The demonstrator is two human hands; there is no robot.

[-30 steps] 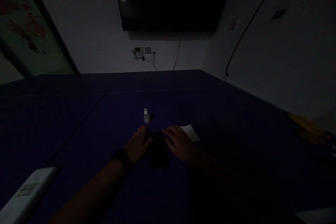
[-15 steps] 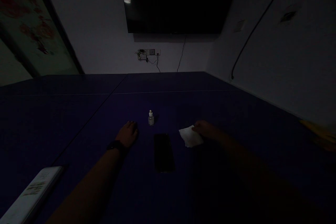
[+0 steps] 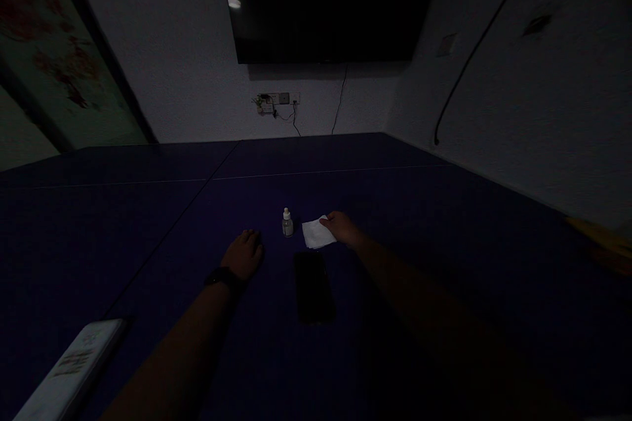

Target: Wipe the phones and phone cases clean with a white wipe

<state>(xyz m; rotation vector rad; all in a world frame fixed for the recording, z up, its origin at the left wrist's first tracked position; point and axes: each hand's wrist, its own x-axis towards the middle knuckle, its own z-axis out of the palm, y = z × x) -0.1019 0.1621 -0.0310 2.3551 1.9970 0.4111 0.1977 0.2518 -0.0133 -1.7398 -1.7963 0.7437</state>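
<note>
A thin white paper sheet (image 3: 316, 235) is pinched by the right hand (image 3: 343, 228) beside the small clear white-capped bottle (image 3: 287, 226), which could be toppled by a leftward sweep; the left hand (image 3: 243, 255) is laid flat.

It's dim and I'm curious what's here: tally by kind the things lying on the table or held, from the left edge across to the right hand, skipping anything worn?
Dropper bottle: 1
Smartphone: 1
White tissue, held: 1
White printed pack: 1
Total: 4
</note>
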